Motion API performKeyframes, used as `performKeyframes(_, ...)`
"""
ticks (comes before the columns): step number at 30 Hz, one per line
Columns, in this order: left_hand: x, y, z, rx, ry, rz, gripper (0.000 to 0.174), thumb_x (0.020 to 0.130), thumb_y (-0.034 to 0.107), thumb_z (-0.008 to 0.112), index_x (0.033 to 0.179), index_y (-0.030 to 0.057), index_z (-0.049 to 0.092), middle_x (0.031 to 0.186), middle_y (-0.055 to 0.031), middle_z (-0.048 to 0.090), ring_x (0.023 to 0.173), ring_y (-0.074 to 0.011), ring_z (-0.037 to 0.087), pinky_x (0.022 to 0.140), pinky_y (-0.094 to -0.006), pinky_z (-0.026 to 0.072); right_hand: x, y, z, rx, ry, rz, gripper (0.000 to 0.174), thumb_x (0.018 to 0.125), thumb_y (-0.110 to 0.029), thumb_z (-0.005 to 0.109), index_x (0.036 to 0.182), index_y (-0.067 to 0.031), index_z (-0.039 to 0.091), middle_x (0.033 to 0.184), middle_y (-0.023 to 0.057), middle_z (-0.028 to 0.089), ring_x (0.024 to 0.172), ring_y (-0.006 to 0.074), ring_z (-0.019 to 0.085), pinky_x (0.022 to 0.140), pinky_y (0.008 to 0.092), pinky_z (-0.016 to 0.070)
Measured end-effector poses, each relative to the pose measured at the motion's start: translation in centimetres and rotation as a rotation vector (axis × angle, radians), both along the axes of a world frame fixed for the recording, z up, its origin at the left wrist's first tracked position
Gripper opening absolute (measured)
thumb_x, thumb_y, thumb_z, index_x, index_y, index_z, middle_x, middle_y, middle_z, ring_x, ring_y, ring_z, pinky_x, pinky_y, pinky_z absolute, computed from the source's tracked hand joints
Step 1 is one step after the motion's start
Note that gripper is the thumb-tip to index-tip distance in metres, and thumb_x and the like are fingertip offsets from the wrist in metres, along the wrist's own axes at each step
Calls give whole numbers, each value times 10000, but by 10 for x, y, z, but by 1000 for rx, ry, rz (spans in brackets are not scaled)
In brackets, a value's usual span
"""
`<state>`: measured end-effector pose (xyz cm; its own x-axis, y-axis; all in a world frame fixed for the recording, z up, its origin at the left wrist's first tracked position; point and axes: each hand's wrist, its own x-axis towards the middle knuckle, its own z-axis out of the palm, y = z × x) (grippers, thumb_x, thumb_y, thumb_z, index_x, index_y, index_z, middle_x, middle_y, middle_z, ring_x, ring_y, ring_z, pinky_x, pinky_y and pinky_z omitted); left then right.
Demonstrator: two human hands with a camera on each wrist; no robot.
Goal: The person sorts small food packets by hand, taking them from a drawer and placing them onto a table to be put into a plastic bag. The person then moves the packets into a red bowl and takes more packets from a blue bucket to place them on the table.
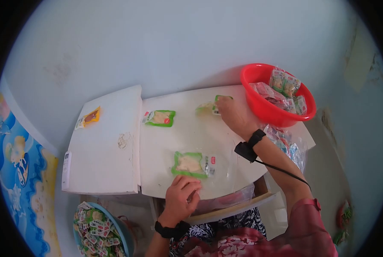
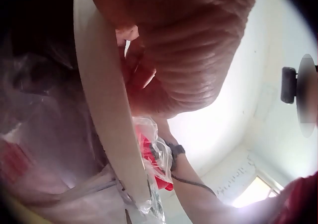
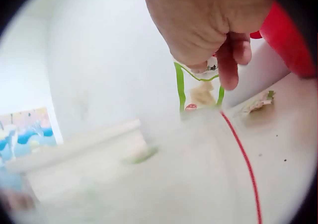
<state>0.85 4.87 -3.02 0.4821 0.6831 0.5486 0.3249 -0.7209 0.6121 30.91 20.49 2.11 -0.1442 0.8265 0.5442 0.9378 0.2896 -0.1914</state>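
My right hand pinches a green-edged snack packet by its end. In the right wrist view this packet hangs below the fingertips, with pale contents showing through its clear window. Near the table's front edge is my left hand, its fingers loosely bent and nothing gripped. Just beyond its fingertips, another green-edged packet lies flat on the white table. A third such packet lies farther back, to the left. In the left wrist view the left palm is close beside the table edge.
A red basin with several packets stands at the back right; plastic bags lie beside it. On the left board are an orange-yellow packet and a white remote. A blue tub full of packets stands below left. An open drawer juts out in front.
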Motion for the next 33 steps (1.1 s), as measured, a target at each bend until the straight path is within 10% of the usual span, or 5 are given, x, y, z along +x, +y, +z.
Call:
performKeyframes(4,-2,-1,6,-51,-34,-29,164,793,36,725,955,44,703,1033,-106,714,940,-328,650,854,-405,521,2,-35,19,-8,496,155,214,990,-74,591,1141,31,701,981,156,715,831,308,718,754,408,576)
performKeyframes(9,-1,-4,13,-11,-35,-14,189,807,49,731,993,40,700,1093,-132,698,1003,-341,630,904,-420,499,5,-115,36,-18,968,200,203,967,63,636,1165,53,677,1101,109,730,1052,198,733,886,317,601)
performKeyframes(16,41,-25,24,96,26,243,315,859,152,767,1121,16,656,1057,-167,657,984,-379,615,892,-462,492,45,-229,-19,58,724,96,296,885,129,588,1132,11,701,1322,153,683,1277,273,624,1147,412,453)
performKeyframes(24,97,-24,30,50,212,287,487,828,313,792,1078,-66,617,1208,-285,628,1060,-391,585,920,-463,511,42,-259,-48,115,908,3,254,908,99,591,1120,4,691,1383,174,652,1354,275,563,1177,406,406)
performKeyframes(33,94,-26,21,85,168,375,128,853,72,675,971,54,628,984,-146,676,801,-313,671,677,-432,545,16,-280,-42,41,846,3,252,824,38,652,1060,-11,727,1327,174,682,1257,271,621,1088,390,458)
